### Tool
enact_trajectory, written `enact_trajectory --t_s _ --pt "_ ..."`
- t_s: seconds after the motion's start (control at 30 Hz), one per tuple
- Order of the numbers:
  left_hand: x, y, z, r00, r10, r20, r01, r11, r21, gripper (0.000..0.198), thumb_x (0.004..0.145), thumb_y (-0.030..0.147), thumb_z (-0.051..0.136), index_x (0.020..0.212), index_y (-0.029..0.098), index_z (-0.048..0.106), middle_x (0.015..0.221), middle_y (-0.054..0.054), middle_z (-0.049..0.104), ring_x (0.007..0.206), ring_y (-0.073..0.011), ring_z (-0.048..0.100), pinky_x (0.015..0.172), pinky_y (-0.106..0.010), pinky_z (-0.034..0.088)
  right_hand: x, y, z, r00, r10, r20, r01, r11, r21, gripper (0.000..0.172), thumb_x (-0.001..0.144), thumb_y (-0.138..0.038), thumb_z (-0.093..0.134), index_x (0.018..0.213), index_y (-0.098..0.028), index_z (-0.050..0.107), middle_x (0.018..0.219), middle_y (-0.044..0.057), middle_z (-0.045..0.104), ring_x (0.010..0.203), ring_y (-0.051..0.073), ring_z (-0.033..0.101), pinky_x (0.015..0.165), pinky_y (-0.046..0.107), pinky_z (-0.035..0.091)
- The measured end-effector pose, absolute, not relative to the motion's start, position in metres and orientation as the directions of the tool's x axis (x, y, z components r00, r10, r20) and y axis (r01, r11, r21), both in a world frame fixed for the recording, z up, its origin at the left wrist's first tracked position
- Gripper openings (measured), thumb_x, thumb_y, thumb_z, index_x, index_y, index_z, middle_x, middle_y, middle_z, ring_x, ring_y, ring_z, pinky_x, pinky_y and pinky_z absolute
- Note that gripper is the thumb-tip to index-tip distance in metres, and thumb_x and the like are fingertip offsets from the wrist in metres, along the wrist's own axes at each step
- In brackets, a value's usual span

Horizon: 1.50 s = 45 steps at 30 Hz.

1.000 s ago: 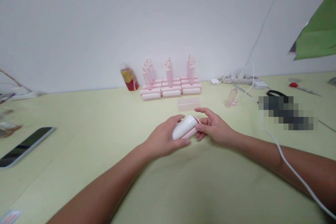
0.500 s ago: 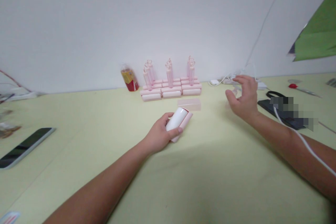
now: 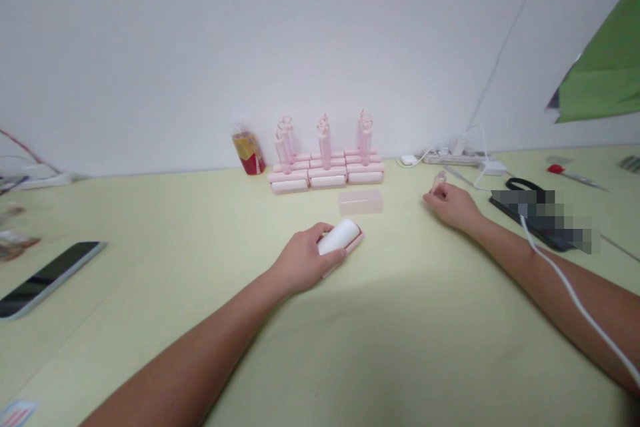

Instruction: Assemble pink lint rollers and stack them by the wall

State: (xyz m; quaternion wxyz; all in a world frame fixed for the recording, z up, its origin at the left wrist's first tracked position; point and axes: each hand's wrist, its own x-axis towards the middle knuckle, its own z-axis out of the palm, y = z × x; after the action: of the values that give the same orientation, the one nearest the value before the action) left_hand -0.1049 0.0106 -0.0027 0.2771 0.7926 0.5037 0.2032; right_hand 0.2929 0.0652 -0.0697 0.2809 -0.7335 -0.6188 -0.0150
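In the middle of the table, my left hand (image 3: 303, 257) is closed round a lint roller (image 3: 340, 236), a white roll in a pink holder. Just behind it lies a see-through pale pink cover (image 3: 361, 202). To the right, my right hand (image 3: 453, 205) has its fingers closed on a small clear pinkish piece (image 3: 439, 179), whose lower part is hidden by the fingers. By the wall, several similar pink-and-white rollers (image 3: 327, 177) sit side by side in rows, with clear pink handles (image 3: 325, 150) with loops standing upright on them.
A red and yellow drink bottle (image 3: 249, 152) stands left of the rows. A phone (image 3: 47, 278) lies at the left. On the right are a power strip (image 3: 453, 158) with white cables, a black strapped item (image 3: 535, 220) and a red-ended tool (image 3: 556, 169). A white cable crosses my right forearm.
My right hand has come down to the table, and its spread fingers have closed on the small clear piece. My left hand has lowered and tilted the lint roller slightly.
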Motion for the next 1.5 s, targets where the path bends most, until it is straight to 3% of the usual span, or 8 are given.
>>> enact_trajectory --t_s 0.17,0.3,0.47,0.57,0.7,0.87,1.17,1.5 --pt "-0.105 0.014 -0.007 0.405 0.914 0.005 0.568 -0.255 0.783 0.048 0.074 0.048 0.070 0.112 0.020 0.063 0.096 -0.006 0.069 0.080 -0.0219 0.063 0.067 -0.029 0.046 0.273 0.060 -0.066 0.075 0.928 0.366 0.934 0.063 -0.352 0.030 0.084 -0.046 0.053 0.072 -0.019 0.059 0.074 0.006 0.063 0.069 0.019 0.054 0.063 0.029 0.035" --pt "-0.106 0.021 -0.010 0.438 0.890 -0.124 0.238 0.018 0.971 0.055 0.074 0.049 0.072 0.114 0.016 0.055 0.090 -0.005 0.064 0.067 -0.0148 0.058 0.056 -0.024 0.043 0.256 0.054 -0.057 -0.036 0.923 0.382 0.936 0.166 -0.312 0.029 0.084 -0.043 0.055 0.068 -0.018 0.057 0.074 0.006 0.062 0.071 0.020 0.054 0.068 0.030 0.037" --pt "-0.109 0.025 -0.005 0.525 0.843 -0.116 -0.059 0.172 0.983 0.057 0.070 0.035 0.079 0.116 0.017 0.049 0.099 -0.005 0.062 0.069 -0.0113 0.058 0.058 -0.021 0.045 0.229 0.030 -0.038 -0.196 0.834 0.516 0.868 0.392 -0.304 0.016 0.086 -0.032 0.055 0.082 -0.018 0.061 0.085 0.008 0.064 0.087 0.023 0.056 0.081 0.034 0.040" --pt "-0.108 0.023 0.000 0.587 0.804 -0.097 -0.142 0.220 0.965 0.053 0.068 0.028 0.078 0.112 0.017 0.050 0.097 -0.005 0.062 0.072 -0.0140 0.061 0.062 -0.025 0.049 0.201 0.005 -0.027 -0.336 0.838 0.429 0.748 0.515 -0.419 0.012 0.086 -0.028 0.056 0.090 -0.018 0.062 0.072 0.001 0.059 0.067 0.017 0.054 0.065 0.027 0.038" --pt "-0.107 0.019 0.000 0.611 0.783 -0.117 -0.145 0.256 0.956 0.052 0.065 0.024 0.076 0.109 0.017 0.049 0.095 -0.005 0.063 0.072 -0.0168 0.064 0.064 -0.029 0.052 0.167 -0.021 -0.019 -0.474 0.810 0.345 0.604 0.584 -0.542 0.028 0.091 -0.037 0.056 0.111 -0.018 0.061 0.064 -0.004 0.053 0.056 0.013 0.047 0.056 0.025 0.034" --pt "-0.105 0.018 -0.005 0.614 0.780 -0.123 -0.125 0.250 0.960 0.057 0.067 0.026 0.076 0.114 0.020 0.045 0.092 -0.003 0.062 0.067 -0.0171 0.065 0.061 -0.031 0.054 0.155 -0.030 -0.015 -0.524 0.757 0.390 0.495 0.644 -0.584 0.030 0.098 -0.040 0.047 0.111 -0.018 0.062 0.084 0.004 0.066 0.068 0.015 0.057 0.064 0.026 0.041" --pt "-0.097 0.014 -0.015 0.648 0.747 -0.147 -0.067 0.248 0.966 0.062 0.067 0.026 0.079 0.117 0.019 0.043 0.089 -0.003 0.063 0.069 -0.0213 0.068 0.060 -0.031 0.054 0.152 -0.032 -0.017 -0.556 0.717 0.421 0.538 0.696 -0.475 0.027 0.095 -0.036 0.053 0.108 -0.015 0.065 0.078 0.004 0.063 0.066 0.015 0.055 0.064 0.026 0.042" --pt "-0.094 0.014 -0.019 0.586 0.802 -0.117 0.012 0.136 0.991 0.070 0.064 0.029 0.079 0.124 0.018 0.045 0.089 -0.003 0.064 0.076 -0.0184 0.064 0.068 -0.029 0.051 0.149 -0.033 -0.020 -0.548 0.761 0.348 0.587 0.646 -0.487 0.026 0.095 -0.035 0.053 0.104 -0.016 0.068 0.073 0.003 0.063 0.061 0.014 0.054 0.060 0.026 0.040"
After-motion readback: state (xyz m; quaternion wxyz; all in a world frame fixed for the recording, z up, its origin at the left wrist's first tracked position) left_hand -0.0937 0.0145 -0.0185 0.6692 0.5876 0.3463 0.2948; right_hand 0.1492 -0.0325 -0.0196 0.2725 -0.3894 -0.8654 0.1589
